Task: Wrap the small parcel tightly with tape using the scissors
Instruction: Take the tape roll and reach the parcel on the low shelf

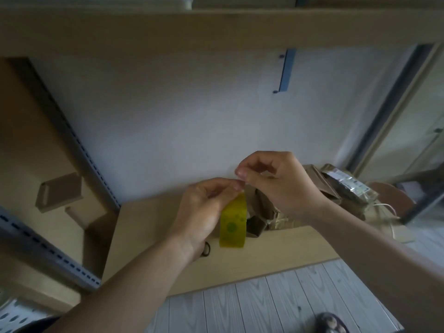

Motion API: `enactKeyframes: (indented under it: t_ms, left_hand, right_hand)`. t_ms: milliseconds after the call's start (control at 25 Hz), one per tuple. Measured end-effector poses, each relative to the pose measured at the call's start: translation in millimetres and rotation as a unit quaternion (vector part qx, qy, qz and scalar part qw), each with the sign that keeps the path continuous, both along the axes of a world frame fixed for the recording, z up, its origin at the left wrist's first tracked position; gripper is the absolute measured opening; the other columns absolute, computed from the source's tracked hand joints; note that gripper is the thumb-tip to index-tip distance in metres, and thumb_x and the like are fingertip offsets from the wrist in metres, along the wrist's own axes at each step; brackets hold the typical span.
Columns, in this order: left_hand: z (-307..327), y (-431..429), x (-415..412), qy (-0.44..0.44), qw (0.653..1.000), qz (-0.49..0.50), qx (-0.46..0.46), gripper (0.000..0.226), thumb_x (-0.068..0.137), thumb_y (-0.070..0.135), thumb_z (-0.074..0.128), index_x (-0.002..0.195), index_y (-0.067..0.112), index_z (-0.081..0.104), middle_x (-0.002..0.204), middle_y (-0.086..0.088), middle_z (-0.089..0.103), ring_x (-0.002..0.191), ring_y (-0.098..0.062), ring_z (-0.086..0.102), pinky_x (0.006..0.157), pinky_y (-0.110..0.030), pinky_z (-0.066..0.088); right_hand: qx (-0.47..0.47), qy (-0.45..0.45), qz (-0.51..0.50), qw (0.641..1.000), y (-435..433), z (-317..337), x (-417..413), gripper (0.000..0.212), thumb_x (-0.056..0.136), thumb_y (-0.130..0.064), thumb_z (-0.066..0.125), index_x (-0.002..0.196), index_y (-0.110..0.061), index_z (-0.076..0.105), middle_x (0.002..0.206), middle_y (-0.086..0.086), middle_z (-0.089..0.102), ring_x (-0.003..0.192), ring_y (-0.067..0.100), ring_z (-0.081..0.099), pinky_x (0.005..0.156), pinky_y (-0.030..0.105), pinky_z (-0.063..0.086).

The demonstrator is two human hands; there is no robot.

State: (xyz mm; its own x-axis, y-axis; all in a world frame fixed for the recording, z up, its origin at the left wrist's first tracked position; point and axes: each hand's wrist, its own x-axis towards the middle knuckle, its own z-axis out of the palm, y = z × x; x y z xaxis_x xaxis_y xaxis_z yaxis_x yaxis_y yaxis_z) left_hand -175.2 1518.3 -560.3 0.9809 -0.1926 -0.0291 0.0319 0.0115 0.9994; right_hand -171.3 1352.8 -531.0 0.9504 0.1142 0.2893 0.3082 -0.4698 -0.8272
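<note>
The left hand [204, 207] is closed on the yellow tape [233, 222], thumb and forefinger pinching its top edge so that the tape hangs down from them above the worktop [149, 248]. The tape is translucent, with green dots showing through it (whether it is a roll seen edge-on or a folded length is hard to tell). The right hand [276, 183] is just above and to the right of the tape, fingers curled and its thumb and forefinger pinched together at the tape's top edge, almost touching the left fingertips.

Just right of the tape a small brown parcel [255, 227] lies on the worktop, against a larger brown bundle [281, 219] behind it. Farther right of the tape are more brown packets [322, 186], one carrying a white label [348, 182].

Left of the tape's lower end, half hidden under the left wrist, a dark loop [206, 248] rests on the worktop; it could be a scissors handle, but too little of it shows to say.

Below the tape, past the worktop's near edge, is a grey plank floor [264, 308].
</note>
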Motion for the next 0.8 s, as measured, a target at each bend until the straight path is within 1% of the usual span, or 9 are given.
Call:
enactKeyframes:
  t_ms: [80,200,280,360,480,560,640,720,800]
  left_hand:
    - [-9,0,8,-0.006,1.000,-0.005,0.016,0.015,0.087,0.031,0.070,0.091,0.022,0.081,0.092,0.001,0.078,0.091,-0.017,0.073,0.093,-0.043,0.054]
    - [-18,-4,19,-0.021,0.999,0.004,0.025,0.009,0.086,0.029,0.073,0.085,0.024,0.081,0.089,0.003,0.078,0.090,-0.016,0.073,0.091,-0.044,0.055]
    - [-23,-6,25,-0.017,1.000,-0.001,0.021,0.008,0.086,0.021,0.074,0.084,0.024,0.081,0.089,0.004,0.079,0.087,-0.012,0.072,0.086,-0.039,0.057]
    - [-29,-9,29,-0.010,1.000,-0.015,0.004,0.009,0.084,0.017,0.075,0.086,0.022,0.081,0.093,0.005,0.079,0.087,-0.008,0.072,0.081,-0.030,0.053]
    - [-34,-10,33,0.002,1.000,-0.020,0.015,0.007,0.082,0.026,0.076,0.085,0.028,0.082,0.099,0.003,0.078,0.096,-0.016,0.072,0.082,-0.033,0.057]
    - [-35,-9,38,0.001,0.999,-0.019,0.029,0.009,0.085,0.026,0.075,0.084,0.031,0.081,0.099,0.003,0.077,0.096,-0.018,0.073,0.078,-0.032,0.060]
    - [-37,-6,43,-0.019,0.998,-0.013,0.056,0.016,0.085,0.024,0.074,0.079,0.038,0.080,0.096,0.008,0.077,0.092,-0.011,0.073,0.074,-0.025,0.059]
    - [-39,-2,47,-0.043,0.995,-0.008,0.088,0.021,0.085,0.024,0.075,0.077,0.043,0.077,0.095,0.015,0.076,0.091,-0.001,0.070,0.076,-0.019,0.055]
    - [-43,0,48,-0.034,0.995,0.003,0.096,0.018,0.084,0.029,0.075,0.077,0.045,0.076,0.093,0.020,0.075,0.089,0.004,0.069,0.072,-0.013,0.049]
  right_hand:
    - [-0.001,0.007,-0.006,1.000,3,-8,9,0.009,0.092,-0.019,0.069,0.085,-0.019,0.075,0.079,-0.010,0.074,0.080,0.001,0.067,0.072,0.011,0.049]
    - [0.019,0.003,-0.021,1.000,-1,-17,18,0.009,0.088,-0.017,0.073,0.082,-0.022,0.077,0.079,-0.013,0.074,0.079,0.002,0.068,0.069,0.013,0.049]
    - [0.029,-0.007,-0.029,0.999,-7,-22,22,0.009,0.085,-0.016,0.076,0.082,-0.023,0.079,0.083,-0.013,0.074,0.080,0.004,0.070,0.069,0.017,0.053]
    - [0.038,-0.025,-0.033,0.998,-11,-25,25,0.011,0.084,-0.011,0.077,0.082,-0.022,0.080,0.085,-0.012,0.074,0.081,0.007,0.070,0.068,0.021,0.055]
    - [0.049,-0.042,-0.027,0.998,-14,-29,25,0.012,0.083,-0.007,0.077,0.081,-0.019,0.081,0.086,-0.010,0.073,0.081,0.007,0.069,0.066,0.019,0.053]
    - [0.046,-0.052,-0.028,0.997,-12,-32,27,0.011,0.083,-0.007,0.077,0.081,-0.018,0.081,0.086,-0.008,0.073,0.081,0.007,0.068,0.067,0.017,0.052]
    - [0.050,-0.048,-0.031,0.997,-9,-35,30,0.011,0.083,-0.008,0.077,0.080,-0.017,0.081,0.086,-0.007,0.072,0.080,0.006,0.068,0.066,0.015,0.050]
    - [0.060,-0.036,-0.029,0.997,-5,-37,34,0.011,0.083,-0.008,0.078,0.080,-0.017,0.080,0.085,-0.007,0.072,0.076,0.003,0.067,0.063,0.011,0.047]
    - [0.055,-0.038,-0.030,0.997,0,-40,36,0.009,0.083,-0.008,0.078,0.080,-0.017,0.081,0.084,-0.009,0.071,0.075,0.003,0.065,0.062,0.010,0.046]
